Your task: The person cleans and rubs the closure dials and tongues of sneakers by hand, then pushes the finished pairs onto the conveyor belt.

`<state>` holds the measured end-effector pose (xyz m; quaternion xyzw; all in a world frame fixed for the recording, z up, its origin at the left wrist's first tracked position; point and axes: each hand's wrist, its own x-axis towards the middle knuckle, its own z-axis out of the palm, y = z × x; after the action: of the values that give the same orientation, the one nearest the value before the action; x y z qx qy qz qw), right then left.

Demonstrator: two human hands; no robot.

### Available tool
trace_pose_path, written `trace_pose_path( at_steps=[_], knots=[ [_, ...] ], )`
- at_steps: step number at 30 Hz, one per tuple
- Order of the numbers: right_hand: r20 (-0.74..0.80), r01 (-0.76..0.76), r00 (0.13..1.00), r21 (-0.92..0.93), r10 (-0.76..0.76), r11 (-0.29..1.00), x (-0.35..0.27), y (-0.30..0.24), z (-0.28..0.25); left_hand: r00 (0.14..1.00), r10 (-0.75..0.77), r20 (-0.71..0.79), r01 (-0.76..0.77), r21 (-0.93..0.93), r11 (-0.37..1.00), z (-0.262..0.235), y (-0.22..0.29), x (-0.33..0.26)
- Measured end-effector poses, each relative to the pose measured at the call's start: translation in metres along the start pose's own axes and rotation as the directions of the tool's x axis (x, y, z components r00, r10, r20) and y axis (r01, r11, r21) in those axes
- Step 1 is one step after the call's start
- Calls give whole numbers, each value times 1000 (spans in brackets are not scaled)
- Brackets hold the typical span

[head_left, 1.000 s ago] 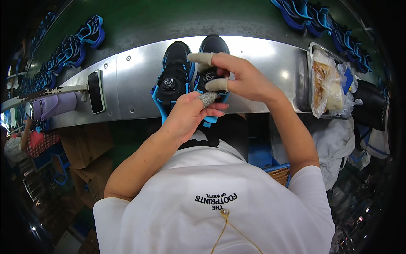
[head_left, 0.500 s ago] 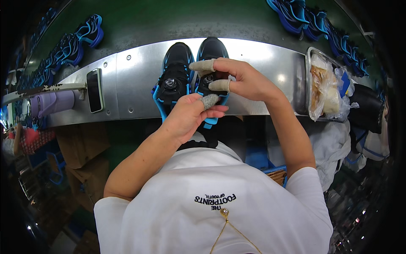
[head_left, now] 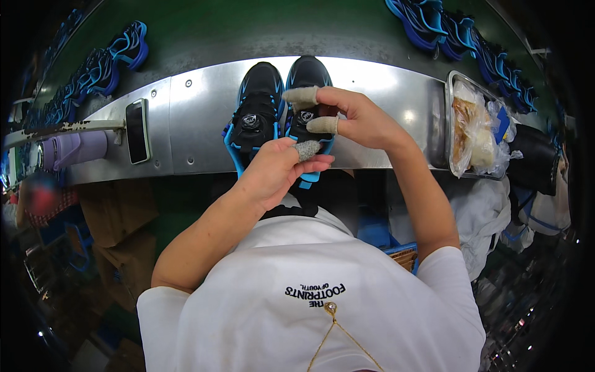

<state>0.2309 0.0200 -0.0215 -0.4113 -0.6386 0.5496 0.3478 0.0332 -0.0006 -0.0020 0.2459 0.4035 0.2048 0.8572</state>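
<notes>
Straight down from the head view, here we go: two black sports shoes with bright blue trim (head_left: 260,80) stand side by side on the silver metal bench (head_left: 384,80), toes toward its far edge, heels at its near edge. One round dial (head_left: 250,121) apiece! The right hand (head_left: 365,121), two beige cloth finger covers (head_left: 302,97) on, has thumb and forefinger parted about the right-hand shoe's dial; whether they grip it, I can't tell. The left hand (head_left: 276,164), one grey knitted thumb cover (head_left: 307,150) on, bends over that shoe's heel end, its hold unclear too. Toward the bench's left end, one black-screened phone (head_left: 137,131); at its right end, one silver metal tray (head_left: 452,146).
</notes>
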Motion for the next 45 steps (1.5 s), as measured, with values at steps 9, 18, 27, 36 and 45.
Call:
trace_pose_path(
  at_steps=[9,18,27,36,45],
  knots=[
    [-460,-106,887,-310,-51,945,-16,-8,59,994,74,-84,-78,-45,996,7,-11,4],
    [-455,-19,879,259,140,966,-13,7,13,997,14,-79,-18,-48,999,5,-6,0],
    [-622,-102,751,-438,-220,893,12,51,41,927,261,-270,-143,388,911,14,-21,6],
    [-601,-107,797,-238,-60,965,5,42,22,955,230,-189,-81,578,812,12,-12,2],
    [-459,-170,885,-171,74,971,-23,37,15,868,401,-293,-119,661,741,22,-23,9]
  ],
)
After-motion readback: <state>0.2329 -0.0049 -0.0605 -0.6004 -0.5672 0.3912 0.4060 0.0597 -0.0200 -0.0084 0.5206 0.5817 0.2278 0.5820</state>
